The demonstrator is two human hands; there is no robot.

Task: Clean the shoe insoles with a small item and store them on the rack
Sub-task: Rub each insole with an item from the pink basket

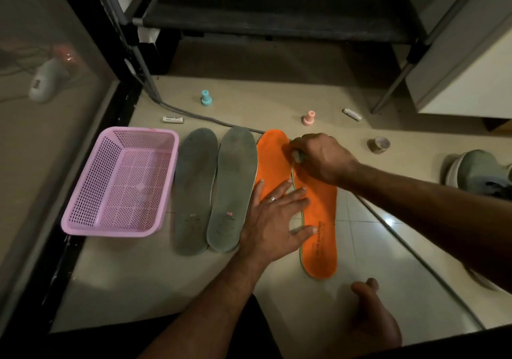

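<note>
Two orange insoles lie side by side on the floor, one (271, 162) on the left and one (320, 220) on the right. My left hand (274, 217) presses flat on the left orange insole with fingers spread. My right hand (318, 156) grips a small grey-green item (297, 155) against the toe area of the orange insoles. Two grey insoles (195, 189) (234, 189) lie to the left of them. The dark shoe rack (277, 20) stands at the far side.
A pink plastic basket (83, 220) sits at the left. A teal knob (206, 98), a pink knob (309, 117), two small white tubes (173, 119) (352, 114), a tape roll (378, 145) and a grey cable (210, 119) lie on the floor. A shoe (476, 170) is at right; my foot (371, 320) is near.
</note>
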